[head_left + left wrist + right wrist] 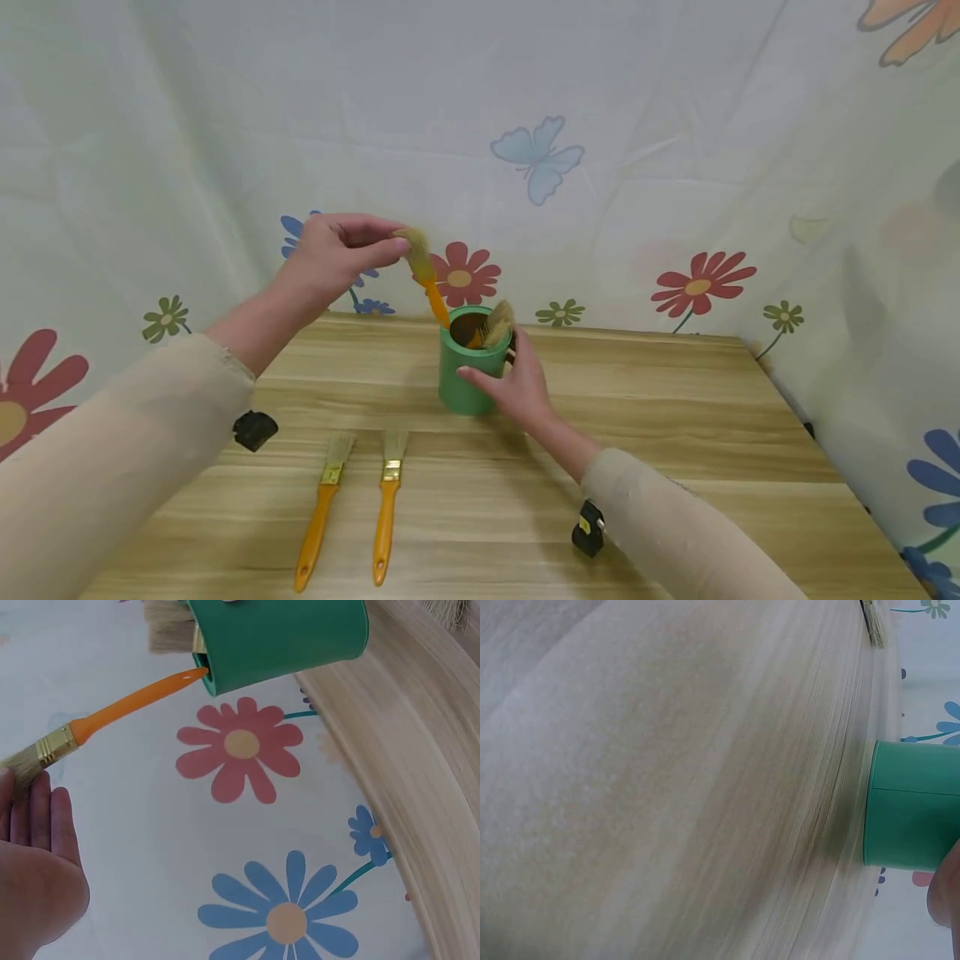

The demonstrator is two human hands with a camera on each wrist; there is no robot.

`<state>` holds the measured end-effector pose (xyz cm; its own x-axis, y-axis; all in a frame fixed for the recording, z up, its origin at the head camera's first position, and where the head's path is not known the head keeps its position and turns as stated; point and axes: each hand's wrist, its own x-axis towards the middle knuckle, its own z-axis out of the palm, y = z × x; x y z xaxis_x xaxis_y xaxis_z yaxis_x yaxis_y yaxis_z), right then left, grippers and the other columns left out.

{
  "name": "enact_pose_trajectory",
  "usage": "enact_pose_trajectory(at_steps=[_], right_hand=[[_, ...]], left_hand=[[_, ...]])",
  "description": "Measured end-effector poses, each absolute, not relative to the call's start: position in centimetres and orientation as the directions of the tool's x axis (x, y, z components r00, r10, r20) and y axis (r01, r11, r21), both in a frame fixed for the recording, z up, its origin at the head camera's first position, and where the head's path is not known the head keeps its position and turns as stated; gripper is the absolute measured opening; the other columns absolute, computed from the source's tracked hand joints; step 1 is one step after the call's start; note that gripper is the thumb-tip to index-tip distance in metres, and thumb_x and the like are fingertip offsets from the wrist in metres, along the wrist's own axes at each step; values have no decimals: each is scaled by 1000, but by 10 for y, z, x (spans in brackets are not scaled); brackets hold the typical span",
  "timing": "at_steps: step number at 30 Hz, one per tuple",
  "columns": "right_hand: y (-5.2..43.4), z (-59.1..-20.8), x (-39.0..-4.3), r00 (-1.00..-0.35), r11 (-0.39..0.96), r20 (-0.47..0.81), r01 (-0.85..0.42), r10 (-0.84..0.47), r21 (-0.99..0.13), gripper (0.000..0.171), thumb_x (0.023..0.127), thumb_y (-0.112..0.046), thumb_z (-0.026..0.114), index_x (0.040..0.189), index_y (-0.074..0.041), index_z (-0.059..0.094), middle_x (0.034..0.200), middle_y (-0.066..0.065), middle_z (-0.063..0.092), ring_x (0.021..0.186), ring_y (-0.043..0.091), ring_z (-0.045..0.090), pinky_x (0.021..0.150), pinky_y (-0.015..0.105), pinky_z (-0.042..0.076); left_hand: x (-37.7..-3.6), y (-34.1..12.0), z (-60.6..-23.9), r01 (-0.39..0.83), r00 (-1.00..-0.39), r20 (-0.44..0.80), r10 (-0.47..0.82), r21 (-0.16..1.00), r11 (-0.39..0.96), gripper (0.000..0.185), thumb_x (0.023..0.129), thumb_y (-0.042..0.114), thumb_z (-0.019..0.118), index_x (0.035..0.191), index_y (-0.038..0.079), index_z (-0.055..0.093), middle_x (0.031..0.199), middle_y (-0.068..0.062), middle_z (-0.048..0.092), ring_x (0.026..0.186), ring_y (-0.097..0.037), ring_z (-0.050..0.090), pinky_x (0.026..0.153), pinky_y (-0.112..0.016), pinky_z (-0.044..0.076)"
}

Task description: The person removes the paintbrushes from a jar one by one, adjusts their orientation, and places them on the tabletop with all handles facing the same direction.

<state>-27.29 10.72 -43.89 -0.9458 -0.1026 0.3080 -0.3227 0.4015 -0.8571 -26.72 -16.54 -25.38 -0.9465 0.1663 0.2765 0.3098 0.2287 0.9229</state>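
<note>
A green cup (471, 372) stands on the wooden table (675, 433), with one brush (497, 323) standing in it, bristles up. My left hand (337, 250) pinches the bristle end of a paintbrush (426, 279) whose orange handle tip dips just inside the cup's rim. In the left wrist view the same paintbrush (105, 716) slants from my fingers (37, 817) to the cup (277, 641). My right hand (513, 385) wraps round the cup's right side; the right wrist view shows the cup (915, 806) and a fingertip (946, 889).
Two more orange-handled brushes (321, 508) (386, 500) lie side by side near the table's front. A flowered cloth (697, 283) hangs behind and to the right. The table's right edge (795, 400) runs close to the cloth.
</note>
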Motion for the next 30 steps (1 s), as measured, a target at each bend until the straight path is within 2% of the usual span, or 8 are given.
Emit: enact_pose_trajectory(at_steps=[4, 8, 14, 18, 30], right_hand=[[107, -440, -273, -946, 403, 309, -321, -98, -857, 96, 86, -34, 93, 161, -11, 37, 153, 8, 52, 143, 30, 52, 119, 47, 47], [107, -440, -273, -946, 404, 309, -322, -100, -856, 96, 86, -34, 93, 161, -10, 37, 154, 9, 51, 143, 30, 52, 119, 48, 47], [107, -439, -273, -947, 403, 305, -319, -101, -858, 96, 86, -33, 93, 161, -10, 37, 153, 9, 51, 144, 31, 51, 119, 48, 47], [107, -438, -273, -946, 399, 306, -322, -104, -859, 96, 86, -32, 93, 161, -9, 37, 154, 10, 51, 145, 32, 51, 120, 49, 46], [108, -441, -275, -943, 396, 315, -331, -107, -856, 93, 87, -34, 92, 160, -12, 38, 151, 8, 52, 144, 29, 52, 120, 48, 46]], left_hand=[[-263, -178, -250, 333, -936, 308, 171, 932, 144, 26, 98, 20, 81, 122, 9, 81, 108, 3, 81, 100, -14, 78, 93, -23, 61], [-259, -188, -251, 304, -943, 284, 172, 947, 104, 25, 98, 16, 80, 122, 7, 80, 108, 0, 81, 98, -16, 79, 92, -26, 62], [-249, -198, -264, 218, -965, 178, 192, 953, 210, 34, 100, 23, 79, 129, 5, 76, 107, 4, 80, 101, -15, 79, 94, -23, 60], [-247, -202, -278, 196, -962, 146, 232, 958, 211, 39, 100, 17, 78, 132, -4, 71, 105, 3, 78, 96, -14, 80, 93, -27, 62], [-237, -200, -335, 42, -960, -42, 275, 955, 292, 39, 100, 16, 79, 129, -8, 70, 106, -8, 78, 96, -23, 79, 92, -37, 64]])
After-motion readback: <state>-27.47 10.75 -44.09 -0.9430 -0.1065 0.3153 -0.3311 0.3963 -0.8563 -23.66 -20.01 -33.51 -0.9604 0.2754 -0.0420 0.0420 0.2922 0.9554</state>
